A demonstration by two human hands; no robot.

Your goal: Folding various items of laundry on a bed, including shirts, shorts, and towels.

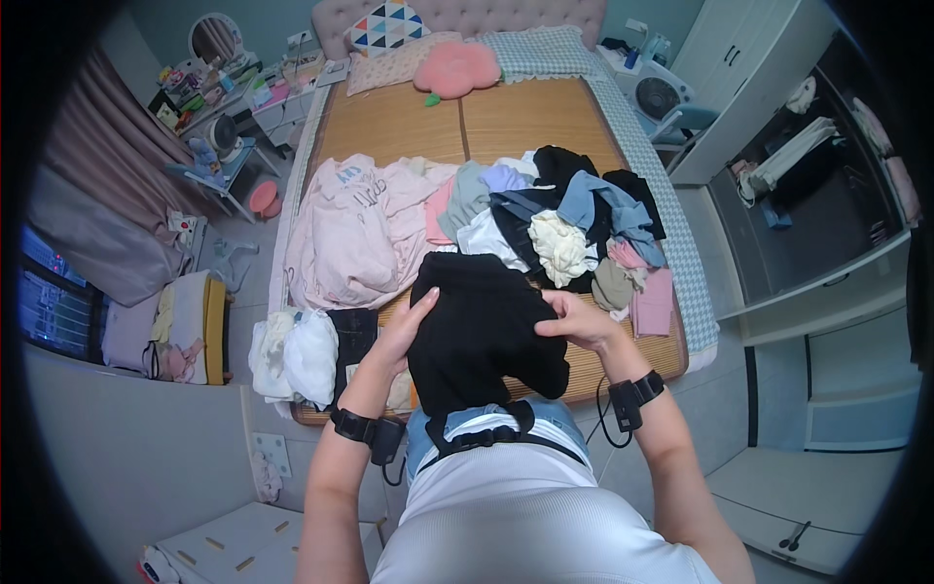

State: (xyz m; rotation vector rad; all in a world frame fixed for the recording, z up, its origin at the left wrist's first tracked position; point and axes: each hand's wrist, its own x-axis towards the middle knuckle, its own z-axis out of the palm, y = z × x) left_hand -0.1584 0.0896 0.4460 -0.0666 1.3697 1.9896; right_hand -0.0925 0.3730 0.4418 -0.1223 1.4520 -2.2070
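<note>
A black garment with a wide gathered waistband, apparently shorts [481,321], hangs between my two hands over the near edge of the bed. My left hand [403,328] grips its left side, thumb on top. On the opposite side my right hand [576,320] pinches the edge, fingers partly hidden behind the cloth. Just beyond lies a heap of mixed clothes, with a cream crumpled garment [560,247] and blue denim [613,208] on it. A large pale pink garment [350,233] bearing writing spreads to the left. White bundled clothing [310,358] and folded dark cloth [355,332] sit near my left forearm.
The bed carries a woven bamboo mat [401,120], with a pink flower cushion [458,69] at its head. A folded pink cloth [651,303] lies near the right edge. An open wardrobe [810,175] stands right; a blue chair [241,168] stands left.
</note>
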